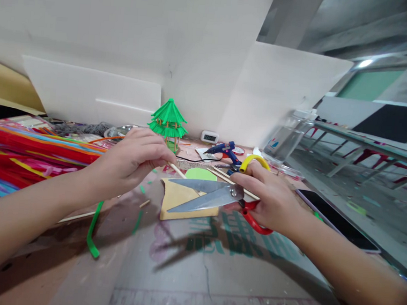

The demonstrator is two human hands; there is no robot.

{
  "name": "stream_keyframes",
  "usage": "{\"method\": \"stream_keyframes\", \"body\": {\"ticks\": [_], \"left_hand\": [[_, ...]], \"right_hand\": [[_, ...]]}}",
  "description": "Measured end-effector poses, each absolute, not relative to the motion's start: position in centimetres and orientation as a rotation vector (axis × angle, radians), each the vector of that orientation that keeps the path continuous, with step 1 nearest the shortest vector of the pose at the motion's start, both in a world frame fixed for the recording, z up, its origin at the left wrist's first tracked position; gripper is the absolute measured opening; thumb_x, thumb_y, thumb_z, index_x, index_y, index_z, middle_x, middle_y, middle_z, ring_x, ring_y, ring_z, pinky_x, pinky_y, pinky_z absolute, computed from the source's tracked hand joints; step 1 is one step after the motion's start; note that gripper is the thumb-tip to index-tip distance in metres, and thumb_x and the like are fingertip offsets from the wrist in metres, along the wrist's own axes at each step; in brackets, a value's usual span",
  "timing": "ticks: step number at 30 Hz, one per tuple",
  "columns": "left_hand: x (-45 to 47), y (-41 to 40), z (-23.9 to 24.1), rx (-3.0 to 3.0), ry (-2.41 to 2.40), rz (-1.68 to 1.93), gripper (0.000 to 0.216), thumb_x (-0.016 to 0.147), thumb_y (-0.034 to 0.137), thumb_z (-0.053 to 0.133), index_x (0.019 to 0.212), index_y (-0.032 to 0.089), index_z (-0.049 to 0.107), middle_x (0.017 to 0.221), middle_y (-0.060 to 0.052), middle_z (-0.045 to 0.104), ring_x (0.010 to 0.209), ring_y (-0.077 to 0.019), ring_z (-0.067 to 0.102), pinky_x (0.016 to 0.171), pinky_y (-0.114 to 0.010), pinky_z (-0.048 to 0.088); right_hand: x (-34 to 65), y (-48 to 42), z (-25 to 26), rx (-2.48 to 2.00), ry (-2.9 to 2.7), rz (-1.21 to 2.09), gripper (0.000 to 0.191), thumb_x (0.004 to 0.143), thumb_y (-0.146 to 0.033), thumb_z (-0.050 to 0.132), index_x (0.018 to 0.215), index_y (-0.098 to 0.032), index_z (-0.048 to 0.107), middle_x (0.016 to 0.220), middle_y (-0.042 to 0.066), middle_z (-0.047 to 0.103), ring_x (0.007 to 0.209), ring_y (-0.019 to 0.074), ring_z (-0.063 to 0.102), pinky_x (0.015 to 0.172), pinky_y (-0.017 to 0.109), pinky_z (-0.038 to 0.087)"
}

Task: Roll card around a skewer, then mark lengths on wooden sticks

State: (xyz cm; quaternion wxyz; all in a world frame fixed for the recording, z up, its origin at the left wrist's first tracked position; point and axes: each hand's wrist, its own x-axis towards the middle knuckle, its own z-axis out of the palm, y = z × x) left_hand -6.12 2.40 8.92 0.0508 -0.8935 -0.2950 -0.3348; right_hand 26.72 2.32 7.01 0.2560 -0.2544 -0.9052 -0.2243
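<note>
My left hand (pixel 132 161) is closed in a pinch on a thin wooden stick (pixel 179 171) whose free end points right, toward the scissors. My right hand (pixel 270 200) grips a pair of scissors (pixel 203 195) by its red and yellow handles. The steel blades are parted and point left, around the stick's end. Under the blades lies a tan piece of card (pixel 178 202), with a light green paper disc (pixel 202 174) just behind it.
A green model pagoda (pixel 168 120) stands at the back, by a blue glue gun (pixel 225 150) and a small digital clock (pixel 209 136). Colourful pipe cleaners (pixel 23 152) are piled at left. A green strip (pixel 93 231) and more sticks lie on the table. A phone (pixel 339 222) rests at right.
</note>
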Motion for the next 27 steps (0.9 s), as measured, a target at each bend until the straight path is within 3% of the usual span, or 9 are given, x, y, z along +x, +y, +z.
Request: {"method": "stream_keyframes", "body": {"ticks": [7, 17, 23, 27], "left_hand": [[-6.1, 2.3, 9.1, -2.739, -0.919, -0.971, 0.027, 0.098, 0.015, 0.041, 0.093, 0.025, 0.065, 0.088, 0.0, 0.07, 0.096, -0.0188, 0.06, 0.091, -0.032, 0.038], [-5.4, 2.0, 9.3, -2.785, -0.909, -0.991, 0.028, 0.099, 0.019, 0.04, 0.089, 0.025, 0.065, 0.086, -0.001, 0.07, 0.091, -0.0181, 0.061, 0.088, -0.032, 0.039], [-6.5, 2.8, 9.3, -2.677, -0.941, -1.07, 0.021, 0.099, 0.022, 0.043, 0.093, 0.026, 0.063, 0.089, 0.0, 0.069, 0.092, -0.0201, 0.06, 0.089, -0.034, 0.038], [-6.7, 2.9, 9.2, -2.671, -0.91, -1.057, 0.022, 0.099, 0.021, 0.043, 0.093, 0.025, 0.063, 0.089, 0.0, 0.069, 0.092, -0.0196, 0.06, 0.088, -0.033, 0.037]], "right_hand": [[26.6, 2.1, 7.2, -0.656, -2.455, -0.685, 0.038, 0.102, -0.051, 0.049, 0.103, -0.016, 0.065, 0.079, 0.006, 0.053, 0.069, 0.0184, 0.044, 0.056, 0.029, 0.028], [26.7, 2.2, 7.0, -0.656, -2.454, -0.532, 0.028, 0.096, -0.045, 0.062, 0.107, -0.02, 0.066, 0.078, 0.004, 0.059, 0.067, 0.0179, 0.051, 0.057, 0.029, 0.033], [27.0, 2.6, 7.1, -0.747, -2.436, -0.516, 0.047, 0.092, -0.06, 0.061, 0.114, -0.018, 0.058, 0.093, 0.01, 0.055, 0.076, 0.0217, 0.051, 0.061, 0.032, 0.041], [27.2, 2.9, 6.8, -0.714, -2.449, -0.592, 0.046, 0.094, -0.059, 0.059, 0.111, -0.017, 0.058, 0.09, 0.009, 0.053, 0.078, 0.0226, 0.05, 0.062, 0.032, 0.039]]}}
